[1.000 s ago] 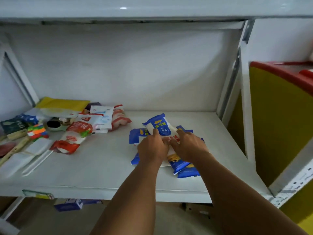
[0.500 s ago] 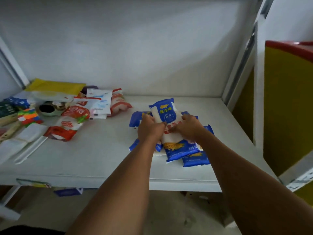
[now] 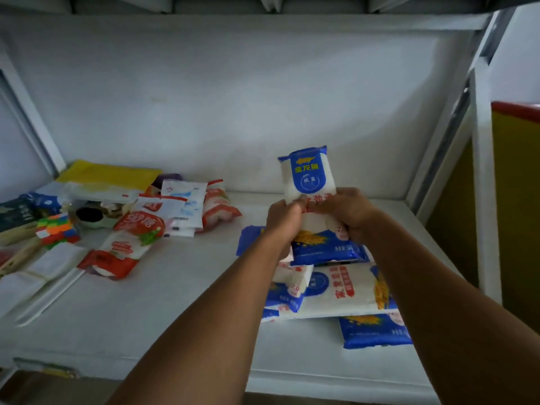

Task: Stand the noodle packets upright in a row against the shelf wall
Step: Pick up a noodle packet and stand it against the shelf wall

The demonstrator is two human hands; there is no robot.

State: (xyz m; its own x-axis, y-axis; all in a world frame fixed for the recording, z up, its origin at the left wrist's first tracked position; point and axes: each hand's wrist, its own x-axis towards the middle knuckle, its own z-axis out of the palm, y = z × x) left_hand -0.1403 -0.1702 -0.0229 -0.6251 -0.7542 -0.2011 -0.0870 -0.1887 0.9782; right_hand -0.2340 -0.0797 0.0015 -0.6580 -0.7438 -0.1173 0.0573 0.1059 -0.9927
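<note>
A blue-and-white noodle packet [image 3: 310, 182] is held upright above the shelf, gripped at its middle by my left hand [image 3: 283, 222] and my right hand [image 3: 349, 213]. Its top end points up, in front of the white back wall [image 3: 233, 112]. Below my hands, other noodle packets lie flat in a loose pile on the shelf [image 3: 163, 305]: one across the middle [image 3: 347, 287], one at the front [image 3: 375, 331], one partly hidden behind my left wrist [image 3: 248, 238].
At the left lie red-and-white sugar bags [image 3: 128, 241], white sachets [image 3: 184, 206], a yellow packet [image 3: 111, 173], a colourful cube [image 3: 57, 229] and white strips [image 3: 38, 276]. A white upright post [image 3: 482, 171] and a yellow panel [image 3: 517, 200] stand on the right.
Both hands have lifted one packet off the pile and turned it more upright, moving it up and back toward the wall. The rest of the pile stays lying flat.
</note>
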